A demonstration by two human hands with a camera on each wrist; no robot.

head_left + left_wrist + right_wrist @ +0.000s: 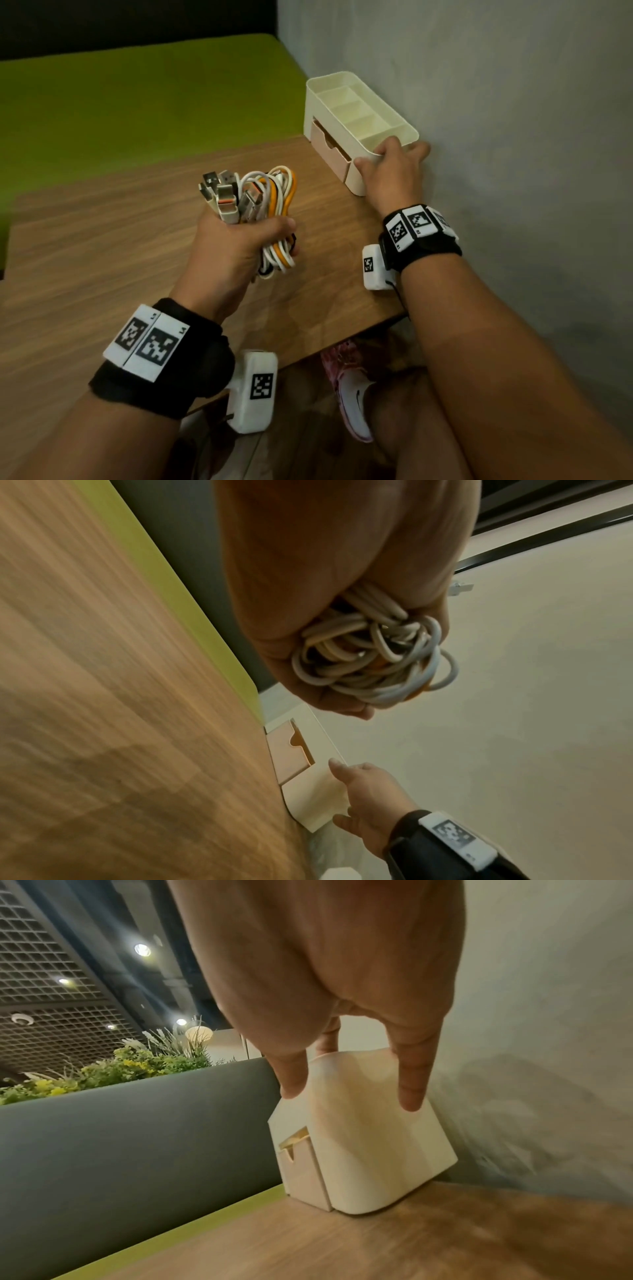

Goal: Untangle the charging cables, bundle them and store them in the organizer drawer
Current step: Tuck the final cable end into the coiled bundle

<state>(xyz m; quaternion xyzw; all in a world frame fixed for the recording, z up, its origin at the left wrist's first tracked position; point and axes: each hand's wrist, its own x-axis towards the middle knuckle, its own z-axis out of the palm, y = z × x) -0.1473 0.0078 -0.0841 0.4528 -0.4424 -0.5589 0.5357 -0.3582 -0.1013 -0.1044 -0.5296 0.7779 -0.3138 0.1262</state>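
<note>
My left hand (pixel 260 233) grips a bundle of white and orange charging cables (pixel 274 192) above the wooden table, with several USB plugs (pixel 222 195) sticking up from the fist. In the left wrist view the coiled loops of the cables (pixel 369 664) bulge from the left hand (pixel 308 588). A cream organizer (pixel 313 102) stands at the table's far right by the wall. My right hand (pixel 390 154) holds its near end, thumb on the front corner and fingers over the rim. Its pink drawer (pixel 329 150) stands slightly out on the front side, with its inside hidden.
The wooden table (pixel 120 240) lies bare to the left of the cables. A green bench seat (pixel 137 102) lies beyond it and a grey wall (pixel 513 137) rises close on the right. A pink and white shoe (pixel 352 387) shows under the table's near edge.
</note>
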